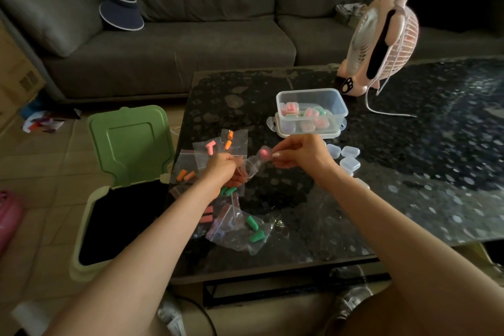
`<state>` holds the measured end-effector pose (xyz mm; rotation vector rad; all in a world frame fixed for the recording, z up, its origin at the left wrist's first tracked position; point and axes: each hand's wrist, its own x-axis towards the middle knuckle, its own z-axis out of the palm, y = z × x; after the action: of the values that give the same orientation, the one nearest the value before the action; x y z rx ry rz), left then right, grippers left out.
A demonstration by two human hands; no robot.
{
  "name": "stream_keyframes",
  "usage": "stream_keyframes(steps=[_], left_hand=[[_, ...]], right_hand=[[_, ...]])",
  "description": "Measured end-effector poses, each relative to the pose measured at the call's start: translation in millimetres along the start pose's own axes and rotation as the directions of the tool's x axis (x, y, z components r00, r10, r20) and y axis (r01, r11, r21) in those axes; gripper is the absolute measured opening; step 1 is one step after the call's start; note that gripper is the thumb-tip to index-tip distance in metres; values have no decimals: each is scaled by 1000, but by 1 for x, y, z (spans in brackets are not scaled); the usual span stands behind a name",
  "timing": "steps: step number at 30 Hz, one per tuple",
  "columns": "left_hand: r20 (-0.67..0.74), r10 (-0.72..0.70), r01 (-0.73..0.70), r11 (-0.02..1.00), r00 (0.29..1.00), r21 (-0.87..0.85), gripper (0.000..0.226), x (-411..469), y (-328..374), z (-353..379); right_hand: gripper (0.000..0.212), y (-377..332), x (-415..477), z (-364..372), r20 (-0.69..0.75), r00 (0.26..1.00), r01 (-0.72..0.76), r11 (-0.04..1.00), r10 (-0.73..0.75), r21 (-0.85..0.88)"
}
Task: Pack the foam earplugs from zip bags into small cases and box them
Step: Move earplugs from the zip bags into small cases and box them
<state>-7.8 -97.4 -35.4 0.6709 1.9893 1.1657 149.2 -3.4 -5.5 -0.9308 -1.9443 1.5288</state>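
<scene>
fingers (231, 163) of left hand (221, 169) clamp zip bag (251, 168); right hand (300, 155) pinches pink earplug (264, 154) over table (300, 199).

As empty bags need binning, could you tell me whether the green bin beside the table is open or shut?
Open: the green bin has its lid raised, baring its dark inside.

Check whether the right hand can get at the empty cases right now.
Probably yes. The cases lie on the table just beside the right hand, with nothing between. But its grip is busy pinching the bag, so it would need to let go first.
</scene>
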Motion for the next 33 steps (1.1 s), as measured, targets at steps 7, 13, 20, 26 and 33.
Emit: stream_keyframes(steps=[7,13,20,26,33], left_hand=[[-9,-34,35,993,999,114,18,-3,4,3],[-6,-45,46,990,999,136,21,-5,6,4],[47,-81,81,997,996,-8,21,-7,7,0],[90,-71,79,993,993,-88,26,-9,9,-3],[231,-14,79,958,973,-274,32,-20,12,-6]], right_hand=[[17,0,5,-6,-73,993,74,974,-92,-212],[17,-1,4,-5,-52,991,110,969,-124,-223],[12,-5,3,-4,42,990,137,990,-136,-40],[13,-3,4,-4,-10,991,134,984,-136,-114],[15,-6,3,-6,-114,993,44,994,-32,103]])
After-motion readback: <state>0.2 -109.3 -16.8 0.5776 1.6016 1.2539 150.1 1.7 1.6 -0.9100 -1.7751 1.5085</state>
